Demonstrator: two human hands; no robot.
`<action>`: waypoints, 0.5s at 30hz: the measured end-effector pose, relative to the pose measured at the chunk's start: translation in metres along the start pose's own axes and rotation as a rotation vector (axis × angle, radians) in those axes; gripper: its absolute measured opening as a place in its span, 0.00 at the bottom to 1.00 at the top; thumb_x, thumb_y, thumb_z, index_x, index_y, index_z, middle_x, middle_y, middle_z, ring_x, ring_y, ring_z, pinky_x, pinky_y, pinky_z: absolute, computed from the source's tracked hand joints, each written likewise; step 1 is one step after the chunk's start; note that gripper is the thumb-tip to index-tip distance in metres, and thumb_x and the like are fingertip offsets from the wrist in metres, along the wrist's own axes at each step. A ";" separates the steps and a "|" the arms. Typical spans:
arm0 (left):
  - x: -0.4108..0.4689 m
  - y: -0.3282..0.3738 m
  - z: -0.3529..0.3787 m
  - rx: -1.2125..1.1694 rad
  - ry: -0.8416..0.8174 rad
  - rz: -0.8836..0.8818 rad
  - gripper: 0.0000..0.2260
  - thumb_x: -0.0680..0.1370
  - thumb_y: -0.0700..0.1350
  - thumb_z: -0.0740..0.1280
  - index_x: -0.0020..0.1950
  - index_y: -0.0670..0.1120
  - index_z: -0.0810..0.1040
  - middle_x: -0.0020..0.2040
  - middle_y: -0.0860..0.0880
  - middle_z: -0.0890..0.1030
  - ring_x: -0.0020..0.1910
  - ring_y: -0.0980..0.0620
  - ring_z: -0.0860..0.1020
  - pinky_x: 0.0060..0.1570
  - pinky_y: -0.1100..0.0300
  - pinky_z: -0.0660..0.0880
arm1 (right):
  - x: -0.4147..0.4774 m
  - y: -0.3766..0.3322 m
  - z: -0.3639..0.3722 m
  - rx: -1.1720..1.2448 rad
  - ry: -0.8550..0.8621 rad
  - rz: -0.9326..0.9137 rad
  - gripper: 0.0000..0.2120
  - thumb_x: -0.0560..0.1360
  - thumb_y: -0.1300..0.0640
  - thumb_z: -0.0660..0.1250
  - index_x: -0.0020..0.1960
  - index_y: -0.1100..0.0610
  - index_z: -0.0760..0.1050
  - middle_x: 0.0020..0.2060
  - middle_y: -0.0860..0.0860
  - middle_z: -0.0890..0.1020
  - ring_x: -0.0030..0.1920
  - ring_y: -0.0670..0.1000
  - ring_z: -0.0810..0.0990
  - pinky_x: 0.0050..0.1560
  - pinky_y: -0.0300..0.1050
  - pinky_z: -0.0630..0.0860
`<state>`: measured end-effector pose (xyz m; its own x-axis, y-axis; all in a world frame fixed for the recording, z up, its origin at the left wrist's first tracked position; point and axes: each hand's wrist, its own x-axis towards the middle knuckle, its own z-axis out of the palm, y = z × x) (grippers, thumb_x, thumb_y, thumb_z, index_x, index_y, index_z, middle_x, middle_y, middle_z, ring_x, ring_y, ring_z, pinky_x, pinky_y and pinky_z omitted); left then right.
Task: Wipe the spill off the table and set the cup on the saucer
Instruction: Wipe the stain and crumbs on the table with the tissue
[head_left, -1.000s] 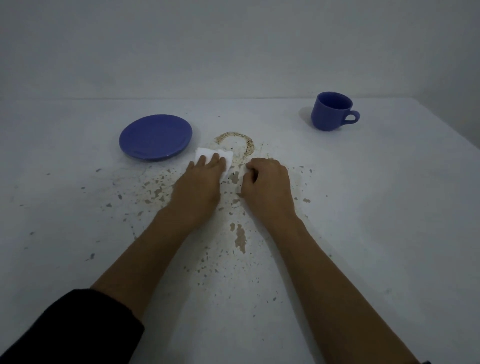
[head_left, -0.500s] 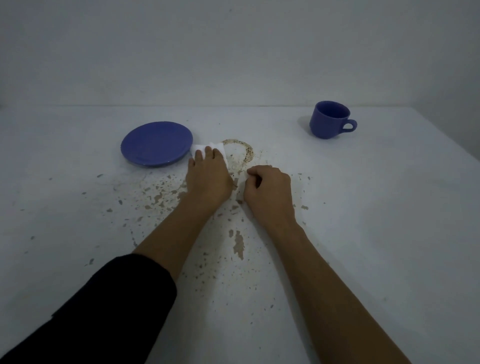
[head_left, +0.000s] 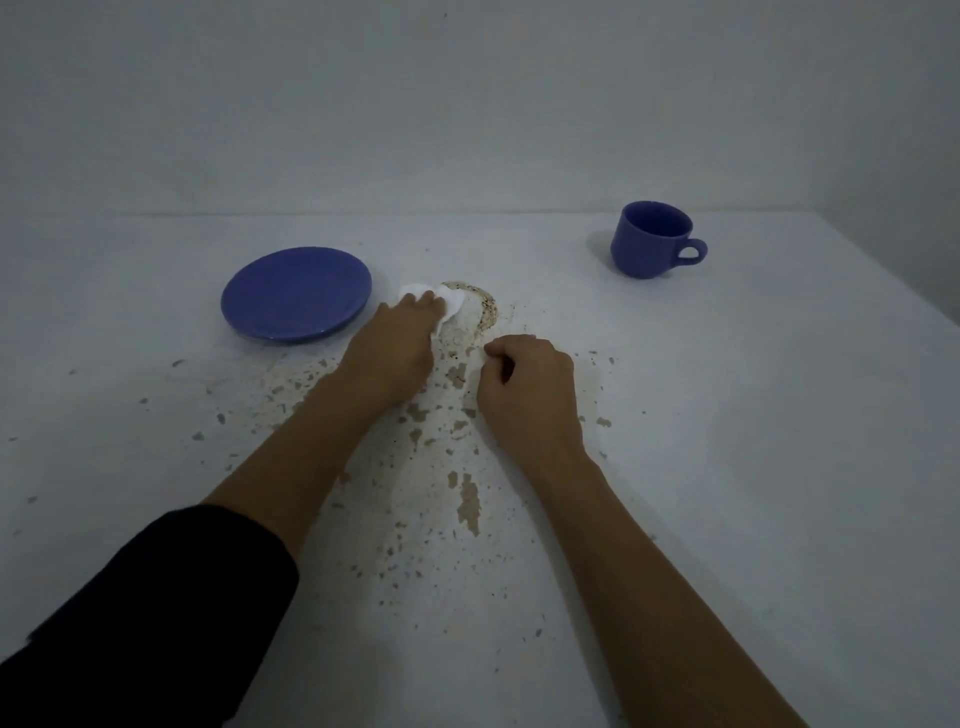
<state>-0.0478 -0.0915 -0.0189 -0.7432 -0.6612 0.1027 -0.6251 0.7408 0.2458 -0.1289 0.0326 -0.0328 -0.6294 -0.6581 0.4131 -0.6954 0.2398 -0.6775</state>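
- Under my left hand (head_left: 397, 347) lies a white tissue (head_left: 451, 302), pressed flat to the desk (head_left: 753, 441); only its far edge shows past my fingertips, touching the brown ring of the spill (head_left: 480, 312).
- Just left of that hand sits the saucer (head_left: 296, 292), close but apart from it; the cup (head_left: 652, 245) stands upright well off to the right, its handle pointing right.
- My left hand lies palm down, fingers stretched together over the tissue, forearm angling in from the lower left with a dark sleeve (head_left: 156, 613) pushed back from the wrist.
- My right hand (head_left: 527, 387) rests on the desk just right of the spill, curled into a loose fist; whether it grips anything I cannot tell.
- Brown spill marks run as a curved ring by the tissue, with flecks and blotches scattered between and below my arms.
- Both saucer and cup are blue; the saucer is bare.
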 end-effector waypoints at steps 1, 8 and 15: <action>0.006 0.003 -0.001 0.020 0.009 -0.018 0.22 0.78 0.32 0.55 0.72 0.41 0.63 0.69 0.40 0.70 0.64 0.41 0.70 0.64 0.50 0.66 | 0.000 -0.001 0.000 0.003 0.000 -0.003 0.10 0.73 0.67 0.61 0.42 0.71 0.80 0.38 0.65 0.83 0.41 0.60 0.81 0.48 0.51 0.77; 0.008 0.001 0.003 -0.063 -0.075 0.058 0.21 0.80 0.35 0.53 0.73 0.44 0.63 0.71 0.40 0.68 0.66 0.37 0.68 0.65 0.46 0.65 | 0.000 -0.001 0.001 -0.001 -0.005 -0.001 0.10 0.73 0.66 0.61 0.42 0.70 0.80 0.39 0.63 0.84 0.41 0.59 0.80 0.49 0.51 0.77; 0.009 0.000 -0.008 -0.003 -0.001 -0.017 0.22 0.78 0.31 0.54 0.71 0.40 0.63 0.69 0.40 0.70 0.64 0.40 0.70 0.68 0.49 0.61 | -0.001 -0.002 0.001 0.000 -0.009 0.009 0.10 0.73 0.66 0.61 0.42 0.70 0.80 0.39 0.64 0.83 0.42 0.59 0.80 0.49 0.48 0.75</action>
<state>-0.0524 -0.0981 -0.0107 -0.7327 -0.6736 0.0970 -0.6370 0.7291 0.2503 -0.1269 0.0320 -0.0321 -0.6323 -0.6623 0.4018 -0.6900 0.2458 -0.6808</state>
